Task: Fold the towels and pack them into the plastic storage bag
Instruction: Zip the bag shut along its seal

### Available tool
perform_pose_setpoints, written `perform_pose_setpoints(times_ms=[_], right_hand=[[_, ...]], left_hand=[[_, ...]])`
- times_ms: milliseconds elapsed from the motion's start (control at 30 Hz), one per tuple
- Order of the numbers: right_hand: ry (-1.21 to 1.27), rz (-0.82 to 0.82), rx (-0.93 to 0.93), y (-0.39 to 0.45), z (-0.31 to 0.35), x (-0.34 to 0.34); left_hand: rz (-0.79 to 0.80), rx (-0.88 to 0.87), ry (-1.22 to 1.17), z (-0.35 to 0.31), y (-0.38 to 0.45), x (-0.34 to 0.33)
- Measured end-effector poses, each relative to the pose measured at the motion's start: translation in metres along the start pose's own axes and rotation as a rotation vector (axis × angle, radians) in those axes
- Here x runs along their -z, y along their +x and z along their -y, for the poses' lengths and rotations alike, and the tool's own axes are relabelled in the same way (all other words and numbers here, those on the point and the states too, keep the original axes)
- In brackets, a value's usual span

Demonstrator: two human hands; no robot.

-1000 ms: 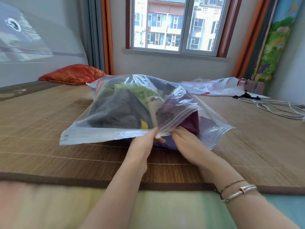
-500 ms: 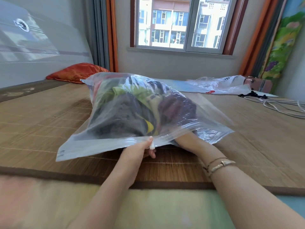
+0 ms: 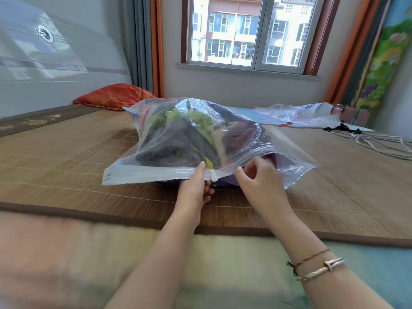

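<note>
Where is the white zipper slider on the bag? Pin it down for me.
In the head view the white slider sits on the storage bag's near edge, about midway along, just right of the left hand's thumb and left of the right hand.

One head-worn wide-angle camera looked forward and down from close above the near mat edge [image 3: 200, 230], facing the far window [image 3: 247, 32]; no second view existed.

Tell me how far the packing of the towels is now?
Done: folded towels fill the plastic storage bag. In hand: the left hand pinches the zip seal beside the white slider; the right hand holds the open part. Left: seal the right stretch, where a purple towel shows.
</note>
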State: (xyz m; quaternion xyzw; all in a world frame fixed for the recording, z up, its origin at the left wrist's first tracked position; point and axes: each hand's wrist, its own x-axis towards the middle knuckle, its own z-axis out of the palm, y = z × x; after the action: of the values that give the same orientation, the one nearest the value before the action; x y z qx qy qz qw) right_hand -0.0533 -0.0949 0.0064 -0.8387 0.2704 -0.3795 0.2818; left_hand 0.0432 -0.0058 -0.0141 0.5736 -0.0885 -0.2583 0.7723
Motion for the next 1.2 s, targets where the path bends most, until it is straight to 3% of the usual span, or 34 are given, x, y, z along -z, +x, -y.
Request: perform_pose_setpoints(times_ms=[100,167,333,533,700,1000,1200], right_hand=[[0.294,0.497,-0.483,-0.005,0.015,-0.012],[0.366,0.58,-0.556,-0.009,0.017,-0.022],[0.858,0.559,-0.59,-0.013,0.022,-0.042],[1.031,0.323,-0.562,-0.021,0.033,-0.058],[1.093,0.239,-0.504,-0.013,0.017,-0.05],[1.242,-0.027,-0.666,0.004,-0.021,-0.017],[1.132,0.023,-0.608,-0.007,-0.015,-0.018]], left_hand=[[-0.034,-0.068,0.065,0.001,0.002,0.001],[-0.033,-0.117,0.122,0.001,0.003,0.005],[0.123,-0.118,0.195,0.003,0.002,0.026],[0.278,-0.118,0.165,0.002,-0.002,0.038],[0.258,-0.133,0.045,-0.005,-0.008,0.041],[0.301,-0.049,-0.017,-0.021,-0.015,0.066],[0.092,0.006,-0.226,-0.017,-0.019,0.045]])
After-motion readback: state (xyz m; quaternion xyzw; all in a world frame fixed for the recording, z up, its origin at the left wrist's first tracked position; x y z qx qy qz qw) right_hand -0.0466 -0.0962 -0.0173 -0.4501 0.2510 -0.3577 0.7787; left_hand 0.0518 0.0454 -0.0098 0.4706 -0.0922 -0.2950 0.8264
